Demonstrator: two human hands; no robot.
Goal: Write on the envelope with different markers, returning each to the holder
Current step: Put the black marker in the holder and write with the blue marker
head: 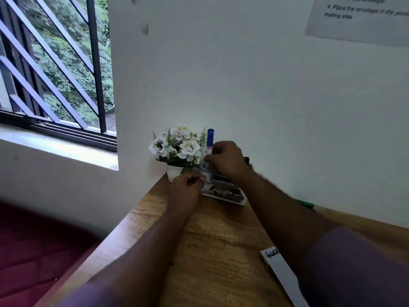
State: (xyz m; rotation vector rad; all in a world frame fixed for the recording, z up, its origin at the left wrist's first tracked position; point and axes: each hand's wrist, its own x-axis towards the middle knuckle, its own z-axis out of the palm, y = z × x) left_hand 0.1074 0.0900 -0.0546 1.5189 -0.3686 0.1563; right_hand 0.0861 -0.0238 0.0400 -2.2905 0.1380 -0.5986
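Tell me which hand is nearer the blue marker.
Right. The right hand grips the blue marker; the left hand sits lower, in front of the flower pot.

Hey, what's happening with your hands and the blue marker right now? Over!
Right hand gripping blue marker, upright at holder. Left hand closed beside it. Envelope near, partly written. Flower pot close by holder.

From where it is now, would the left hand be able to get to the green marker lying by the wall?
Probably not directly. The left hand is near the flower pot, and the right forearm stretches across the table between it and the green marker, which is half hidden behind that arm. The right hand grips the blue marker.
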